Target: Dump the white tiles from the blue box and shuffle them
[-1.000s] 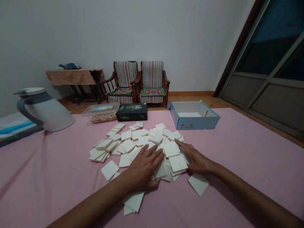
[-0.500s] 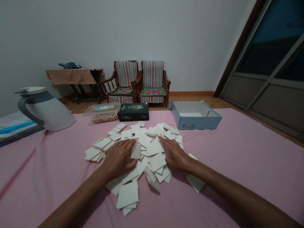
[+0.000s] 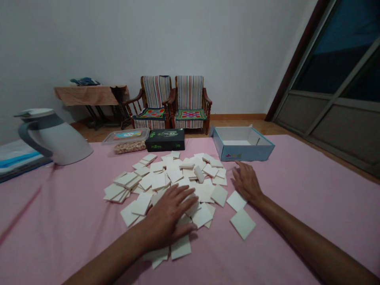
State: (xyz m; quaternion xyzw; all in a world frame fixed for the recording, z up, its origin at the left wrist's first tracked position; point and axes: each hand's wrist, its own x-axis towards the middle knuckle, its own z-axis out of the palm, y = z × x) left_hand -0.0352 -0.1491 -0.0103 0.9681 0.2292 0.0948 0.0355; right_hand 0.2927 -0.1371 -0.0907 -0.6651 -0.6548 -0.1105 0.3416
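Lying in a loose, overlapping pile on the pink cloth (image 3: 89, 213), the square white tiles (image 3: 173, 174) occupy the area before the person. The left hand (image 3: 173, 215) is positioned palm down over the near part of the pile; its grip is apart, thumb clear of the fingers. From where I stand, I cannot tell how firmly it bears on them. The right hand (image 3: 247, 186) is located right of the pile, grip apart, beside two separate tiles (image 3: 242, 224). Behind the pile: open blue box (image 3: 248, 153), black box (image 3: 165, 140).
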